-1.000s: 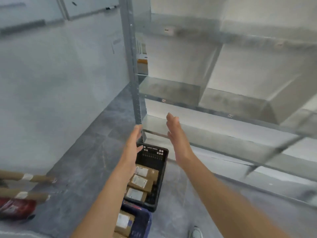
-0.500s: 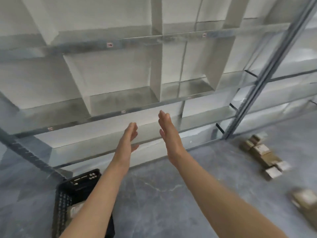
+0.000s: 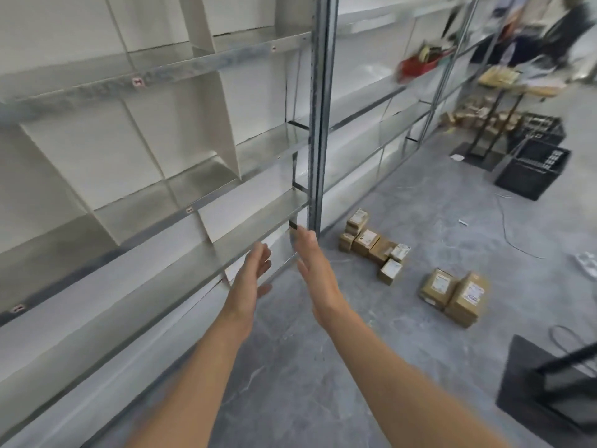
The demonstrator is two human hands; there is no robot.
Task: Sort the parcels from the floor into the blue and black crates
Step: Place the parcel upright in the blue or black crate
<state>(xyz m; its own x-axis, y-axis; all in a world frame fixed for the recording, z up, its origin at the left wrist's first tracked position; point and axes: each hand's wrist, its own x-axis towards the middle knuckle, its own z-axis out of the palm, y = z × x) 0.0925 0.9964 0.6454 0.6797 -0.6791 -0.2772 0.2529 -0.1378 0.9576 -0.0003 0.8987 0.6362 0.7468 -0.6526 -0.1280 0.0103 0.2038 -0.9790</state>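
- Reaching forward with both arms, you hold your left hand [image 3: 250,279] and right hand [image 3: 315,270] out side by side, palms turned toward each other. The fingers are straight and loose, and neither hand holds anything.
- The parcels all lie on the grey floor [image 3: 323,367]; none is in your hands.
- A cluster of small cardboard parcels [image 3: 371,244] sits beyond and to the right of your right hand, near the foot of the upright post [image 3: 318,124] of the rack.
- Two larger parcels [image 3: 452,295] lie touching each other further to the right of that hand, apart from the cluster and nearer to you.
- The metal shelving rack [image 3: 193,205] runs along to the left of your left hand and beyond it.
- No blue crate shows in this view. Two black crates [image 3: 533,169] stand well beyond the parcels, far to the right of your hands. You cannot tell whether they belong to the sorting, nor what is in them.
- Judging from this, both groups of parcels are left to sort, so real work remains. How much is already sorted cannot be read here.
- The small cluster is the closer group to your right hand, so it looks like the likely next pick. You would need to move closer and bend down to reach it.
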